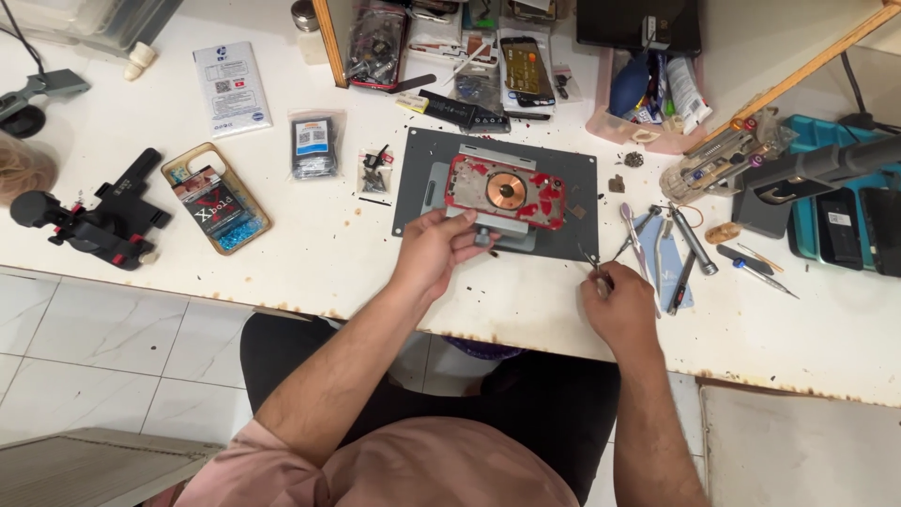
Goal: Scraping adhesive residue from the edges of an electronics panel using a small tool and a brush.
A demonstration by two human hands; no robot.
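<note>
A red phone back panel [505,191] with a round copper coil lies clamped in a grey metal holder [437,184] on a dark grey mat [565,165]. My left hand [434,252] rests at the holder's near edge, fingers touching the clamp below the panel. My right hand [617,305] sits at the mat's near right corner, pinching thin metal tweezers [590,260] whose tips point up towards the mat.
Several tweezers, picks and screwdrivers [683,253] lie right of the mat. A pink bin [646,94] stands behind them, a teal tray [826,211] at far right. A black clamp tool [94,223], a phone case [216,199] and small packets [313,143] lie left.
</note>
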